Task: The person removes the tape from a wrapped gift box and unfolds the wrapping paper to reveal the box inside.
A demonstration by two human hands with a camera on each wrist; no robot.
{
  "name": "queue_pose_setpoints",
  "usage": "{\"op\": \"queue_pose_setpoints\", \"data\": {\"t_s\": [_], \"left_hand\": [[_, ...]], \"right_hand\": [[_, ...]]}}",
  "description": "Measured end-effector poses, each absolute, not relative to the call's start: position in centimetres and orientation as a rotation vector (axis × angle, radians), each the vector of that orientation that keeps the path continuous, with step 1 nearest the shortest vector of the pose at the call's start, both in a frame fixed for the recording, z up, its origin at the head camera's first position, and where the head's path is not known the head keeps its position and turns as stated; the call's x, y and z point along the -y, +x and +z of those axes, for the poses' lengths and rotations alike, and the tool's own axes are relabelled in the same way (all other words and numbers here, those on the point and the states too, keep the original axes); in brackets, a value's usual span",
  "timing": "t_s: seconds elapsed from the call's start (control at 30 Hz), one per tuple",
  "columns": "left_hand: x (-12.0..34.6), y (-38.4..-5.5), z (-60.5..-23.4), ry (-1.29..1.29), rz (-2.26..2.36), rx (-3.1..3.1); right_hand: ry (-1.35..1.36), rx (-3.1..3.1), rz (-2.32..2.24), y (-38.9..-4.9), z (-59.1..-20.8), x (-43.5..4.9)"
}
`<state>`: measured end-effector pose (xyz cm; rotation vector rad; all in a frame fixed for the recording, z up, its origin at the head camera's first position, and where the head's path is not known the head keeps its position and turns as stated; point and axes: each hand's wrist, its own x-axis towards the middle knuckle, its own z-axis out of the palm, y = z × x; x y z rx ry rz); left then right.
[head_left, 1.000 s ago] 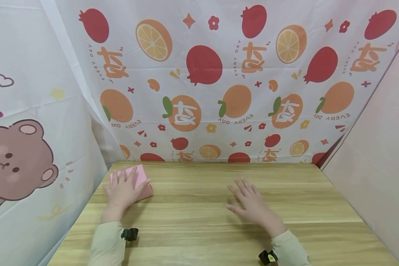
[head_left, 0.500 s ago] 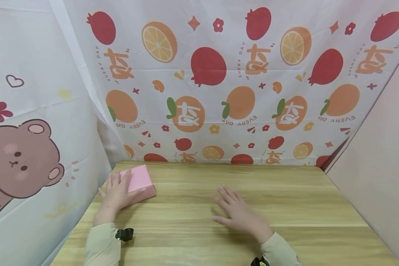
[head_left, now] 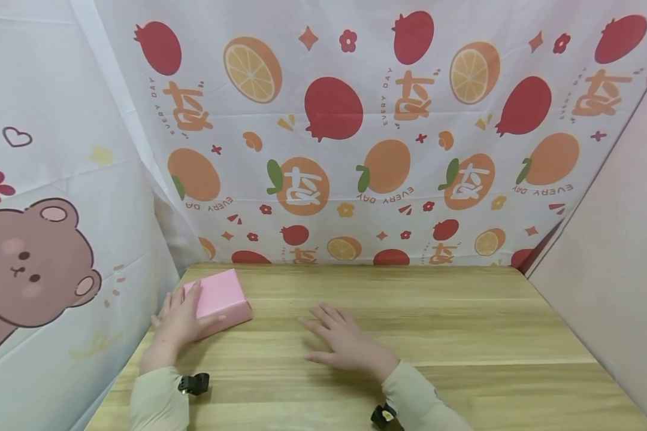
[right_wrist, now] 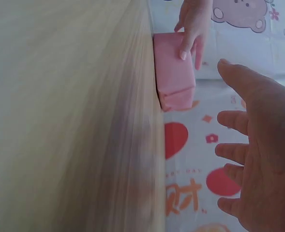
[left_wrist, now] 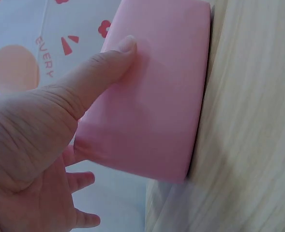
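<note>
A pink box (head_left: 222, 293) with soft edges lies at the back left of the wooden table. My left hand (head_left: 175, 326) rests against its left end; in the left wrist view the thumb of that hand (left_wrist: 31, 135) lies along the front face of the box (left_wrist: 157, 92). Several of its fingers stick out straight past the end, and the index finger is partly hidden. My right hand (head_left: 350, 344) hovers over the middle of the table, touching nothing, fingers spread. In the right wrist view this hand (right_wrist: 273, 140) is apart from the box (right_wrist: 173, 63).
The wooden table (head_left: 437, 323) meets a fruit-printed curtain (head_left: 334, 179) at its back edge. A white sheet with a printed bear (head_left: 43, 263) hangs on the left, and a plain pale wall (head_left: 620, 239) stands on the right.
My right hand has moved left across the table toward the pink box. The left hand has slid from on top of the box to its left end, uncovering more of the top.
</note>
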<state>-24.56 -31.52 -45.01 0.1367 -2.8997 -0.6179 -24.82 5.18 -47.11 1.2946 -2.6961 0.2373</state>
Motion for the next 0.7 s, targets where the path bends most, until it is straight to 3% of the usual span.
{"op": "queue_pose_setpoints", "data": {"t_s": [0.7], "left_hand": [[32.5,-24.4,-45.6,0.173,-0.656,2.953]], "right_hand": [[1.331,2.764,0.145,-27.3,-46.4,4.8]]}}
